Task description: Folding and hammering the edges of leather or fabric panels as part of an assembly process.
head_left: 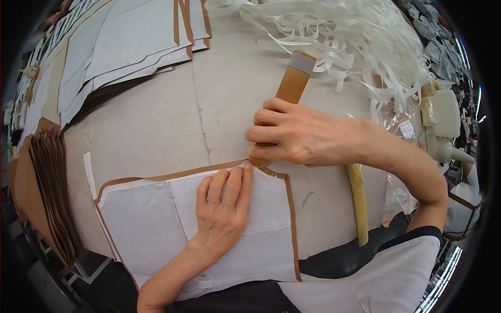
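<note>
A panel of white backing with brown edges (263, 203) lies in front of me on the table. My left hand (222, 201) rests palm down on it, fingers stretched toward its far edge, the index fingertip at the brown border. My right hand (297, 133) is closed around a flat brown bar (293, 86) with a grey band near its far end. The bar's near end is mostly hidden under the hand, close to the panel's far edge and my left fingertips. A bit of brown material (258, 162) shows below the right hand.
White ribbon-like strips (334, 31) are heaped at the far right. Similar brown-edged panels (130, 36) are stacked far left, with folded brown pieces (49, 182) at the left edge. Right of my hands lie a yellow-wrapped rod (358, 203), clear plastic and pale bottles (446, 115).
</note>
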`<state>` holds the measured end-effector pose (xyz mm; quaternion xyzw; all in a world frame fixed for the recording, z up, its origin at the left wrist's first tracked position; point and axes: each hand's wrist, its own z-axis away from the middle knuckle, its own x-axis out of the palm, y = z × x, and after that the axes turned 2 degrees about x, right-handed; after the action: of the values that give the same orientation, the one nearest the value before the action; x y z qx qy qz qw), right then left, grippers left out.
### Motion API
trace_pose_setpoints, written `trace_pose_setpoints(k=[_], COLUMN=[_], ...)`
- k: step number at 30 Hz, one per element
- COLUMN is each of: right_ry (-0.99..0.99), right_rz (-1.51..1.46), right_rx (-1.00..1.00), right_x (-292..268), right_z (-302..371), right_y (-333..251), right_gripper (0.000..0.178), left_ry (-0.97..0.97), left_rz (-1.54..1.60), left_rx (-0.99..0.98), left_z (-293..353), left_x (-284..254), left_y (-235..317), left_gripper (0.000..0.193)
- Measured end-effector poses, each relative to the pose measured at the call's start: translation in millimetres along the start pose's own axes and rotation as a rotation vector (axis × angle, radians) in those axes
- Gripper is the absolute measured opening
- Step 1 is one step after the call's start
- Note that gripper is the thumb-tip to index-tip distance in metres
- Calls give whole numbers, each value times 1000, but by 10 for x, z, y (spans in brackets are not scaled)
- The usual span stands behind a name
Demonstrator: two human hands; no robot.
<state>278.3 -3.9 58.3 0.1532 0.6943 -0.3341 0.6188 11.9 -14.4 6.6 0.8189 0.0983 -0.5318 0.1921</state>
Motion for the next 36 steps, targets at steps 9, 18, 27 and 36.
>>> trace_pose_setpoints(k=[9, 18, 27, 36], right_ry=[82, 98, -17, 20], right_rz=[90, 65, -9, 9], right_rx=[-56, -67, -146, -263], right_x=[1, 1, -44, 38], right_z=[-81, -67, -290, -740], right_y=[38, 67, 146, 188], right_gripper=[8, 8, 20, 18], left_ry=[5, 60, 45, 113], left_rz=[-47, -4, 7, -36], left_rx=[-16, -26, -23, 29], left_z=[-9, -26, 27, 18], left_x=[-14, -23, -29, -15], left_y=[13, 13, 11, 29], left_gripper=[44, 41, 42, 34])
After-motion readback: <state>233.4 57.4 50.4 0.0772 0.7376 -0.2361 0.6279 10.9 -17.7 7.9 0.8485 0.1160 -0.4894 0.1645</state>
